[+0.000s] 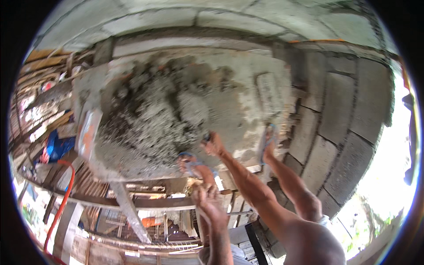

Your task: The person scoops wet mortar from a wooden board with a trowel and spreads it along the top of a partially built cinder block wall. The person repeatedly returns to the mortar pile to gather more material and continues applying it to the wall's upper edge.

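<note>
My right hand (214,145) is closed around the short dark handle of a trowel (206,137). Its blade looks smeared with wet grey mortar and blends into the heap, so its outline is hard to make out. The mortar heap (154,119) spreads over the left and middle of a board (251,110). Lower down, in front of my left leg, my left hand (211,205) hangs with loosely bent fingers and nothing visible in it. My feet stand on the board in flip-flops, the left foot (194,165) at the mortar's edge, the right foot (268,143) further right.
A concrete block (269,92) lies on the board's right side. Block walls (338,97) rise at the far side and right. To the left are a blue object (59,145), a red hose (66,198) and timber framing (128,212), with a drop below the board's near edge.
</note>
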Available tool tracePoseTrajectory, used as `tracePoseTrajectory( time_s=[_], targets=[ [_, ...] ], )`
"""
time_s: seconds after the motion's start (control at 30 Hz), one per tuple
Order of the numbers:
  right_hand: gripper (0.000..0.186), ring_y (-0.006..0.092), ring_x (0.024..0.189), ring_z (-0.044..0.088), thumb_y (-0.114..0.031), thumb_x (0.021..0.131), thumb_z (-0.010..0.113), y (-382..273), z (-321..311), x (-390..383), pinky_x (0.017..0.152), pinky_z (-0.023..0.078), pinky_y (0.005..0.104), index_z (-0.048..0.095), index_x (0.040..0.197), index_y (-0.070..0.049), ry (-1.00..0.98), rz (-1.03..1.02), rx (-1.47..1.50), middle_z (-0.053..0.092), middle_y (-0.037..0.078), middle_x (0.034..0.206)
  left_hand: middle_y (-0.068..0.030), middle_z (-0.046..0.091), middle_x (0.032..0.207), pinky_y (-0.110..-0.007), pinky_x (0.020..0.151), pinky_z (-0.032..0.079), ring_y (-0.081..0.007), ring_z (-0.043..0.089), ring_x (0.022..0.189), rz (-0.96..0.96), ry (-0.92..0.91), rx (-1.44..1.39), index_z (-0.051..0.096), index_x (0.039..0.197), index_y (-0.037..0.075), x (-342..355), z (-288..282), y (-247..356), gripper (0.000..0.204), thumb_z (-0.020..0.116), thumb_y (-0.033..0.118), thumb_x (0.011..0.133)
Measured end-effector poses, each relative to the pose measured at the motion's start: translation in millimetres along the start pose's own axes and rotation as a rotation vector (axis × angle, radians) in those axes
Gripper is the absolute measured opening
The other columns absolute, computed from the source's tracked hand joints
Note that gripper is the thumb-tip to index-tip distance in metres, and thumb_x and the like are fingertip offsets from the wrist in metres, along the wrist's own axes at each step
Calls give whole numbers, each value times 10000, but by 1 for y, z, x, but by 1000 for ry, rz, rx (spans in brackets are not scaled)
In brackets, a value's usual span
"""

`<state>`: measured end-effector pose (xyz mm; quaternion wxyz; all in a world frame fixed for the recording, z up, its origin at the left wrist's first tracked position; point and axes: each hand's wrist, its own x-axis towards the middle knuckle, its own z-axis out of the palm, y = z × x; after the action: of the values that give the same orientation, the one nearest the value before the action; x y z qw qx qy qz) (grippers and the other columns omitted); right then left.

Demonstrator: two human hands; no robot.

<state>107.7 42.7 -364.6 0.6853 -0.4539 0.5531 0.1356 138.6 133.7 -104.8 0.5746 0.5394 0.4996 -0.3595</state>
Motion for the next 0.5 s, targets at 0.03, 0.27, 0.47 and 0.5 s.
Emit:
tracePoseTrajectory(
  time_s=[0.03,0.27,0.47,0.5],
  targets=[
    [300,118,467,486,-236,736,728,-5,-14,-15,406,400,332,558,855,-20,74,-317,-251,546,34,587,-166,373,1355,-435,1116,290,-326,440,1197,-48,7,-11,198,1495,38,0,2,-4,703,482,431,985],
    [393,156,632,457,-238,684,666,-64,-137,-183,525,381,362,571,943,41,-141,-516,-64,510,18,690,-160,275,1556,-418,1148,229,-319,317,1412,52,42,137,275,1491,36,32,9,-27,695,455,460,971],
    [605,145,866,544,-203,748,632,-112,-321,-401,780,465,304,508,1303,5,194,-178,-8,581,55,955,-138,319,1540,-388,1143,266,-286,370,1385,101,-13,290,247,1517,92,33,21,-43,678,479,440,983],
    [581,142,897,536,-223,748,662,-122,-352,-430,815,459,309,532,1264,9,351,-202,-172,584,45,986,-154,308,1544,-392,1153,250,-298,353,1397,86,-38,364,223,1525,100,29,21,-45,659,445,424,995]
  ],
)
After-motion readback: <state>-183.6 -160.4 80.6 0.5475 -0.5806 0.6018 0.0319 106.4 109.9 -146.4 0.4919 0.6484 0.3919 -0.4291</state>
